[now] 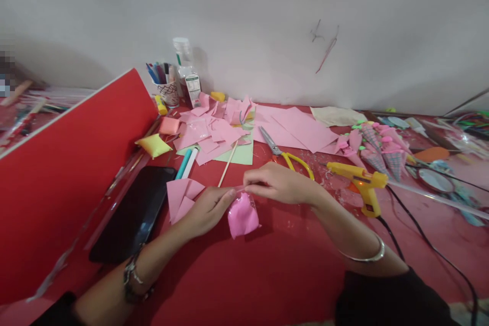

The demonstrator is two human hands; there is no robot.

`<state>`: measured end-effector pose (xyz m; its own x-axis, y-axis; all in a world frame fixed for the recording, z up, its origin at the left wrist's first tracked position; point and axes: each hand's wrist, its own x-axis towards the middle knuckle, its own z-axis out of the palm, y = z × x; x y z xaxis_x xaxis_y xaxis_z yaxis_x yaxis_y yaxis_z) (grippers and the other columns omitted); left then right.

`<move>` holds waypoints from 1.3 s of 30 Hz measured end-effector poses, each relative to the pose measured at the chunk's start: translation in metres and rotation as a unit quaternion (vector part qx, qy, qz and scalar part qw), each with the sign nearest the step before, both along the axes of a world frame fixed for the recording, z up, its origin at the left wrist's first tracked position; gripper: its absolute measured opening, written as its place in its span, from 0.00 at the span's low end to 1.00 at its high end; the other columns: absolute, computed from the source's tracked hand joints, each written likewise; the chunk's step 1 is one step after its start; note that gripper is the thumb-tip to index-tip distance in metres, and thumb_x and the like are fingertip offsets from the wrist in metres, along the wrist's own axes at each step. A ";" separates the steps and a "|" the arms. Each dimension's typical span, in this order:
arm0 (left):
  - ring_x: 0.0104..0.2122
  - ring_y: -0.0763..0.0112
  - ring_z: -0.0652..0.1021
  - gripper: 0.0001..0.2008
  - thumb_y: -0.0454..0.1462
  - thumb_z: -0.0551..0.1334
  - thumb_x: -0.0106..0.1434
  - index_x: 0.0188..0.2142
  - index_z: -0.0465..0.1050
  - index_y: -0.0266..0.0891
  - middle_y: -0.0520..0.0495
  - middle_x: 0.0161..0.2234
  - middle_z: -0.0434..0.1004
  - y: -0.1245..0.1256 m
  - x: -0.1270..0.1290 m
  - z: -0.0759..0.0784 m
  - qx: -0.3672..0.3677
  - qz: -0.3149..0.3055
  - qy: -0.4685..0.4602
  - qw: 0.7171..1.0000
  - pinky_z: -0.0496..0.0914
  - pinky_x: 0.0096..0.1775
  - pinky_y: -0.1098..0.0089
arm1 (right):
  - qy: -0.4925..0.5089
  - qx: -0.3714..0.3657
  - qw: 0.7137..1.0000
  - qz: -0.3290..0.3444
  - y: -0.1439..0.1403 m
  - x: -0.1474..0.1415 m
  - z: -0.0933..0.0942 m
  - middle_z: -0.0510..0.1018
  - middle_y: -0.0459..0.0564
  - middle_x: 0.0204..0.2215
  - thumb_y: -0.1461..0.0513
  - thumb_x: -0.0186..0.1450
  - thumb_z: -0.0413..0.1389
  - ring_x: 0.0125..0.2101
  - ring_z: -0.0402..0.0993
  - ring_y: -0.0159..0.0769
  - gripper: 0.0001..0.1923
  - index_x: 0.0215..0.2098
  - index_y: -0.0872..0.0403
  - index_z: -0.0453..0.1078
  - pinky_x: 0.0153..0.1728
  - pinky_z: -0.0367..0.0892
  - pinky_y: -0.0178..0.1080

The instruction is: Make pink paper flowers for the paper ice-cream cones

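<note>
Packet: a clear packet (243, 216) with a pink filling, seemingly modelling clay, is over the near half of the worktop (244, 285), about midway between its sides; whether it rests on the surface or hangs just above it, I cannot tell.
Left hand: the left hand (208, 210) pinches the packet's top edge between thumb and fingers.
Right hand: the right hand (277, 183) grips the same edge from the other side, its fingertips close to the left thumb.
Step in hand: judging by the paired pinch, the packet's mouth is being worked, though opening and closing look alike here.
Next move: it calls for a firm hold on the thin film and an even pull or press, lest the film tear.
Beside the left hand: cut pink paper pieces (182, 197), with a black phone (132, 214) farther toward the worktop's left edge.
Beyond the hands: a thin stick (228, 164) and yellow-handled scissors (275, 150).
Toward the right edge: a yellow glue gun (361, 179), then a cluster of paper cones (393, 158).
Far edge: pink sheets (298, 127) and, left of them, a cup of pens (168, 94) beside a bottle (190, 84).
</note>
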<state>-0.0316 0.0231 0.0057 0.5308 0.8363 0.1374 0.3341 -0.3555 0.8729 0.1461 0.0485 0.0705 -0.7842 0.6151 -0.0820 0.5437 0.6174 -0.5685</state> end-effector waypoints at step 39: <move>0.39 0.66 0.68 0.14 0.33 0.51 0.55 0.43 0.60 0.37 0.44 0.38 0.65 0.000 0.001 -0.003 0.150 0.188 -0.003 0.971 0.63 0.44 0.62 | -0.205 0.229 0.811 -0.497 0.074 0.047 0.038 0.72 0.63 0.36 0.65 0.63 0.43 0.41 0.68 0.46 0.13 0.39 0.64 0.66 0.38 0.62 0.43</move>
